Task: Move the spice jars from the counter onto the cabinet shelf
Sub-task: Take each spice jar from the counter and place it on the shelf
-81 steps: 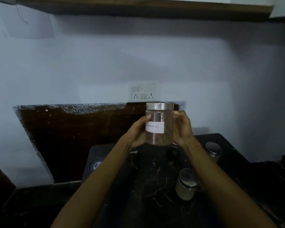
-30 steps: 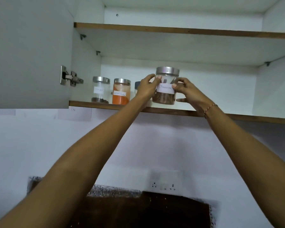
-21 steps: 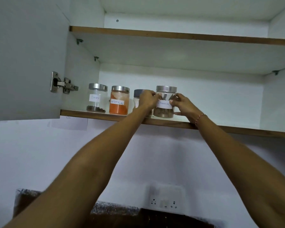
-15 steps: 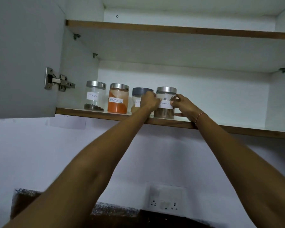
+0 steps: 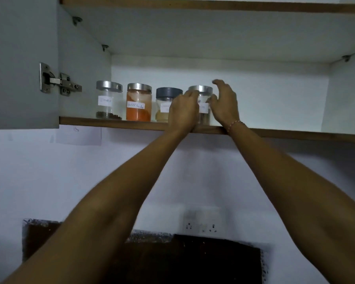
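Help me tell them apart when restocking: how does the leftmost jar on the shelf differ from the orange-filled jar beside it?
The leftmost jar holds only a thin layer of dark bits at the bottom; the orange jar is filled much higher with orange powder. The leftmost jar's glass is otherwise clear, while the orange jar's upper wall is dusted with powder. Both stand upright on the shelf, with silver lids and white handwritten labels.

White wall (image 5: 49, 181), wall socket (image 5: 203, 223), dim light
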{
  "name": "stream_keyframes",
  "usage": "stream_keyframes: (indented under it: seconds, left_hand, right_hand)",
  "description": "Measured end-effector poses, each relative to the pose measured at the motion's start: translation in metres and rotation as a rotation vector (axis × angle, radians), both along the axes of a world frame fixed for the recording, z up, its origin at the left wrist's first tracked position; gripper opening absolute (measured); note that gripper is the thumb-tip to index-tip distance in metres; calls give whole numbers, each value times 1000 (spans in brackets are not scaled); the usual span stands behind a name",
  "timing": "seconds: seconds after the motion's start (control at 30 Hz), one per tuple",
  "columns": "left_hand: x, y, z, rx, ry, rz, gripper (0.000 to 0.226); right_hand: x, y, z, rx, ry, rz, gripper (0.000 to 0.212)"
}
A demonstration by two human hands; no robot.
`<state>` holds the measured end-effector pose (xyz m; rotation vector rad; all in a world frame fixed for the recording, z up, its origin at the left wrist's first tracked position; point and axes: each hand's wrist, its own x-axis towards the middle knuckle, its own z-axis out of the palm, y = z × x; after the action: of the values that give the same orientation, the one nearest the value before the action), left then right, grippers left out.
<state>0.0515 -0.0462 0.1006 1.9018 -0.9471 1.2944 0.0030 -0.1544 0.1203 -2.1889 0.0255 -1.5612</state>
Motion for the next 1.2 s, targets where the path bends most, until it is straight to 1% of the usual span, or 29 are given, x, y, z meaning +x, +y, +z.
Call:
stream_keyframes:
  seconds: [0.03, 0.07, 0.13, 0.17, 0.23, 0.33, 0.43, 0.6, 0.67, 0.7, 0.77, 0.8, 0.87, 0.9, 0.93, 1.0, 1.07, 1.13, 1.2]
  left_hand:
    - [-8, 0, -8, 54, -93, -25, 35]
    - [-17, -1, -18, 60, -138, -69, 37]
    - [-37, -2, -47, -20, -128, -172, 38]
    - [-49, -2, -66, -70, -79, -241, 38]
    - [-71, -4, -111, -135, 86, -375, 42]
    - [-104, -7, -184, -181, 338, -435, 47]
    - [-141, -6, -258, -146, 502, -504, 47]
    - [-202, -10, -379, 51, 726, -621, 47]
    - [-225, -12, -423, 100, 878, -632, 48]
    - [-237, -13, -443, 136, 982, -641, 48]
    - [-259, -11, -481, 218, 1205, -704, 47]
    - [-268, -9, -499, 251, 1293, -743, 45]
    - [-282, -4, -531, 300, 1445, -763, 45]
    - [-287, -1, -544, 325, 1511, -742, 45]
    - [-291, 4, -556, 349, 1570, -726, 43]
    - [-295, 10, -570, 367, 1679, -742, 35]
    - [-295, 13, -573, 384, 1731, -781, 38]
    - [-291, 12, -571, 435, 1726, -822, 42]
    - [-289, 10, -567, 481, 1746, -861, 42]
  right_hand:
    - [-6, 8, -9, -19, -44, 7, 46]
    - [-14, 16, -20, -23, -89, 17, 47]
    - [-32, 30, -52, 5, -198, 23, 49]
    - [-43, 34, -71, 28, -258, 21, 50]
    - [-63, 38, -112, 84, -337, 17, 51]
    - [-96, 34, -184, 148, -292, -44, 51]
    - [-137, 28, -263, 187, -148, -103, 51]
    - [-218, 15, -389, 340, 87, -226, 51]
    - [-250, 13, -430, 407, 192, -276, 52]
    - [-264, 12, -450, 436, 250, -292, 52]
    - [-293, 11, -490, 456, 434, -318, 55]
    - [-306, 12, -508, 430, 570, -304, 58]
    - [-325, 16, -538, 438, 865, -178, 66]
    - [-333, 18, -549, 500, 971, -108, 70]
    - [-338, 19, -557, 559, 1034, -65, 75]
    - [-348, 20, -569, 593, 1095, -38, 83]
    - [-355, 20, -578, 553, 1167, -19, 93]
    - [-360, 20, -583, 503, 1251, 4, 106]
    - [-359, 20, -585, 460, 1262, -21, 106]
